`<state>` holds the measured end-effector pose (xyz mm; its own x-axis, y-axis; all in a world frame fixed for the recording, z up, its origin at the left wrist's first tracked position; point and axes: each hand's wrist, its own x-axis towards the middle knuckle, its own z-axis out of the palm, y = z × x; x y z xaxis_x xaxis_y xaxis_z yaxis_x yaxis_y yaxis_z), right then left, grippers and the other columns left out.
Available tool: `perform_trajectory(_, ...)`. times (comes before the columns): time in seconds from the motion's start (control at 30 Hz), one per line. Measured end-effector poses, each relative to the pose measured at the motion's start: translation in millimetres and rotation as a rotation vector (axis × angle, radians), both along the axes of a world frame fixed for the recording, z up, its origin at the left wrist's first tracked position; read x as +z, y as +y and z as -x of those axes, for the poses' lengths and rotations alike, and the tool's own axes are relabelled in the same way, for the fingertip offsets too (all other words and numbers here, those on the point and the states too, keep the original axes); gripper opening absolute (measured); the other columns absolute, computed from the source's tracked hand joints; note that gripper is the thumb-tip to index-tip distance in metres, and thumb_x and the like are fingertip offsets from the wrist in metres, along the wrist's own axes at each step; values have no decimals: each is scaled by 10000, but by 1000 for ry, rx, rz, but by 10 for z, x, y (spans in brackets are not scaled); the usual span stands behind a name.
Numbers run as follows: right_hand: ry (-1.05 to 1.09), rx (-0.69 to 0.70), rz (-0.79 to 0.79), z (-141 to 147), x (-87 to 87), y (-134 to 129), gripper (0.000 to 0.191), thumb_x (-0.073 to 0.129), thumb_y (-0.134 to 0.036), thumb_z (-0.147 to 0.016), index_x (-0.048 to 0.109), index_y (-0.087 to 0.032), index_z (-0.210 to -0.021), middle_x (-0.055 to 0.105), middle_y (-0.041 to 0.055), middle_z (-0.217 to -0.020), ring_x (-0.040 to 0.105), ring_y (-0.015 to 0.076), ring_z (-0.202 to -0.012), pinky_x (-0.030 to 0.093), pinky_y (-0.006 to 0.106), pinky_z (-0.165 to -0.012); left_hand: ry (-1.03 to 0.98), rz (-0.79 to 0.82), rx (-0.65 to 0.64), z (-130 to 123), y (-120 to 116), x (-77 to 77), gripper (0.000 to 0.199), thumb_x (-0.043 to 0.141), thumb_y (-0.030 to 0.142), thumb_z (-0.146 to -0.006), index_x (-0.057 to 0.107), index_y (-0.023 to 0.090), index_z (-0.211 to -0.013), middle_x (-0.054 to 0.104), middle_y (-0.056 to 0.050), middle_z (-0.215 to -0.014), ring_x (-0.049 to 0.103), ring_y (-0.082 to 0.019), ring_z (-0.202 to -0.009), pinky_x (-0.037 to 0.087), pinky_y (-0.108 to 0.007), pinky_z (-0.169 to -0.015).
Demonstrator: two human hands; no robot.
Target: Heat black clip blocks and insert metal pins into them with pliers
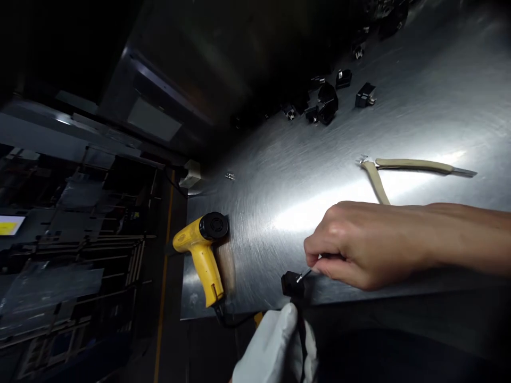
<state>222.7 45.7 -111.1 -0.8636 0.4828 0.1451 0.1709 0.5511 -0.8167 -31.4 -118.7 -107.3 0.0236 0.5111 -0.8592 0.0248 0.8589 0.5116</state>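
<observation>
My right hand [355, 247], bare, reaches in from the right with its fingers pinched on a thin metal rod [305, 274]. The rod's tip touches a small black block [291, 284] near the table's front edge; whether the rod is a tool or a part of the block, I cannot tell. Below, my left hand [275, 346], in a white glove, is closed around a dark cable [302, 335] running up toward the block. Beyond my right hand lie cutting pliers [415, 164] with beige handles, spread apart; one handle is partly hidden behind that hand.
A yellow heat gun [203, 260] lies at the table's left end, its cord hanging over the front edge. Several black plug-like parts [327, 101] are scattered at the back of the metal table [255, 213]. Small metal pieces [229, 176] lie at the far left.
</observation>
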Motion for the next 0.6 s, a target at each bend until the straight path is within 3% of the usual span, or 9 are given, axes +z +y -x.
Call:
perform_trajectory(0.2,-94,77,44,58,-60,-45,102,682,-138,-900,734,-226,-905,636,-36,-705,538,122,-597,351,241,-573,54,-21,138,-35,-271,-205,393,703,602,-826,726,214,-876,707,-73,-902,644,-228,-879,551,-327,-815)
perform_trajectory(0.37,-66,63,59,52,-90,-66,123,676,-127,-900,742,-221,-944,651,-36,-733,565,129,-627,397,241,-603,86,59,124,-20,-258,-176,472,696,669,-794,707,197,-826,668,-69,-838,621,-224,-848,553,-341,-794)
perform_trajectory(0.6,-40,58,99,79,-126,-54,112,678,-121,-904,743,-208,-932,647,-29,-729,561,127,-620,403,230,-587,-49,136,182,-72,-253,-191,469,686,674,-796,680,204,-801,680,-84,-848,671,-264,-885,553,-378,-797)
